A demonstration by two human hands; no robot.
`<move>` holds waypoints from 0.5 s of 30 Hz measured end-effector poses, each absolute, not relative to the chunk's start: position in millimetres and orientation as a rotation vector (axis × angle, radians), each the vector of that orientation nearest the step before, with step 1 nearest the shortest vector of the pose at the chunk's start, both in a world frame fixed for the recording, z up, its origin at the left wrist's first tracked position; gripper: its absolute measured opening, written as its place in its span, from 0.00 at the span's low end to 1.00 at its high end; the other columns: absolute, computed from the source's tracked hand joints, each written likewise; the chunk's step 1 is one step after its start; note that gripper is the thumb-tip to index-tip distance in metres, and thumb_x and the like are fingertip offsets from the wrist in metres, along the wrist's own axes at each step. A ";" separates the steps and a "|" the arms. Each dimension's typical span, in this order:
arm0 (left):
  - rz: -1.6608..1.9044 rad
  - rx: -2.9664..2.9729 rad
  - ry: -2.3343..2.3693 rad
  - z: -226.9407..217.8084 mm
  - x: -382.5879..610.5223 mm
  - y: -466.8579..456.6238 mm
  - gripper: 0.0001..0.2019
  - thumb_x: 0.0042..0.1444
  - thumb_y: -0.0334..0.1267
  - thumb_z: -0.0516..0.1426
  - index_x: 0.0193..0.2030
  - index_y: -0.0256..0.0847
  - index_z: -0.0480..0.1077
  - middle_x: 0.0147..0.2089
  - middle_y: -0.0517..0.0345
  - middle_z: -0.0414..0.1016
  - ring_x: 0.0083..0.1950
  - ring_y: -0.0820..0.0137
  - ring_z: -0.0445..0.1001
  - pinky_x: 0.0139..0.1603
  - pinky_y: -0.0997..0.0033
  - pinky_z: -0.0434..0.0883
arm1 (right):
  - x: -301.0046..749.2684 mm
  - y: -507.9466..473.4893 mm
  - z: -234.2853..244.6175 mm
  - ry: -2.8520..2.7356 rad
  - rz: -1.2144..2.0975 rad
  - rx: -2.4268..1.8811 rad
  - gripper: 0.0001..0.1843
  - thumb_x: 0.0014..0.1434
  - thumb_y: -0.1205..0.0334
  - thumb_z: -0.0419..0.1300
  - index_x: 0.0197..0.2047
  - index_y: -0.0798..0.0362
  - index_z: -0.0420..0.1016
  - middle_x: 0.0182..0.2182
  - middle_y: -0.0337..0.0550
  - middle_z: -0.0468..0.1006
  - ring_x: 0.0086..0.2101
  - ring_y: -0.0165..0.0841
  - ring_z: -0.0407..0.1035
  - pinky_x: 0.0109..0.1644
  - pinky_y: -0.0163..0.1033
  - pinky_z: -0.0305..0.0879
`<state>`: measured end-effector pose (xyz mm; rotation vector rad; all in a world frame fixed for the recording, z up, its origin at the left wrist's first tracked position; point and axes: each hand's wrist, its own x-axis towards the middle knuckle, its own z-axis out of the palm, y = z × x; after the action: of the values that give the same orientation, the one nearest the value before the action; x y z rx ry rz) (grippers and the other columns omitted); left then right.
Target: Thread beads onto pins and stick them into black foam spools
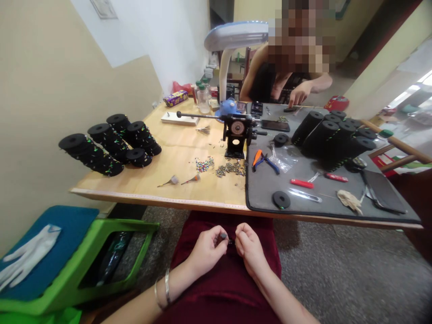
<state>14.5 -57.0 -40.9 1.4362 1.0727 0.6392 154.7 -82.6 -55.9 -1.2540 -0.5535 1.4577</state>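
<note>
Over the dark red cloth (222,288) on my lap, both hands are held close together. My left hand (209,249), with bangles at the wrist, is closed, its thumb and fingers pinching a small dark piece (223,236) whose kind I cannot make out. Just to its right, my right hand (249,247) is closed too, fingertips pressed together. Whatever they grip is too small to name. Beyond the hands, on the table edge side, lie small coloured beads (204,164) and a pile of small metallic pieces (230,169).
A black winding device (235,135) stands mid-table. Stacked black foam spools fill the left (87,153) and right (329,135). Orange-and-blue pliers (265,162) lie on the grey mat (263,193). Another person's hand (300,93) works opposite. A green stool (67,274) stands left.
</note>
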 end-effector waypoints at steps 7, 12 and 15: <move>0.666 1.500 1.136 -37.2 16.4 -55.2 0.03 0.48 0.29 0.54 0.27 0.38 0.68 0.23 0.63 0.66 0.26 0.74 0.63 0.28 0.76 0.62 | 153.5 -82.8 -54.9 -0.606 1.470 -1.254 0.07 0.50 0.60 0.56 0.27 0.51 0.60 0.10 0.21 0.52 0.12 0.20 0.41 0.16 0.28 0.36; 0.648 1.447 1.134 -31.1 18.7 -54.6 0.04 0.50 0.33 0.56 0.28 0.36 0.71 0.25 0.60 0.71 0.26 0.73 0.66 0.29 0.75 0.63 | 152.8 -83.2 -52.1 -0.639 1.495 -1.256 0.08 0.50 0.59 0.57 0.27 0.51 0.60 0.11 0.22 0.54 0.13 0.20 0.42 0.17 0.28 0.37; 0.629 1.448 1.164 -28.9 18.1 -52.5 0.06 0.50 0.36 0.58 0.29 0.36 0.74 0.25 0.59 0.73 0.26 0.73 0.66 0.29 0.75 0.63 | 154.0 -83.2 -49.8 -0.605 1.530 -1.245 0.09 0.50 0.58 0.58 0.27 0.51 0.60 0.12 0.23 0.52 0.15 0.21 0.41 0.18 0.28 0.37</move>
<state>18.1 -52.5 -28.9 1.4482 1.1642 0.6295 154.0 -83.2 -49.8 -1.2448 -0.6053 1.5301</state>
